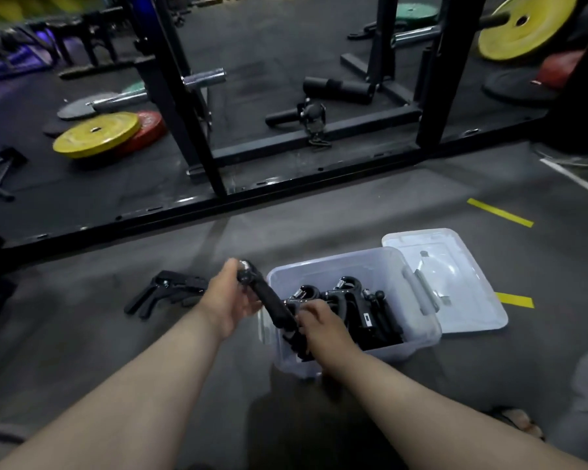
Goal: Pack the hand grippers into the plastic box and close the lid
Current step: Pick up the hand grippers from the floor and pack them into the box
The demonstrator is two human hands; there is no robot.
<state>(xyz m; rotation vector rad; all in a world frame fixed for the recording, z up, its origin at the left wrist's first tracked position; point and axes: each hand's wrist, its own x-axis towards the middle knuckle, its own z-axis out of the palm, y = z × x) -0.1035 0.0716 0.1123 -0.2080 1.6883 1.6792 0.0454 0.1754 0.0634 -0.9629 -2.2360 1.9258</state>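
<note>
The left hand point(230, 296) curls round the knobbed top of a hand gripper point(272, 305) tilted over the near-left corner of the plastic box point(404, 349). Its lower end vanishes behind the right hand point(323, 322), whose fingers dip among the packed grippers point(350, 296); whether they pinch anything I cannot tell. The lid point(462, 266) lies on the floor point(353, 205), partly hidden behind the box. A white label point(367, 319) on one gripper is unreadable.

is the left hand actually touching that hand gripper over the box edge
Touching. The head view shows the left hand curled round the top end of the hand gripper, holding it over the left rim of the plastic box.
</note>
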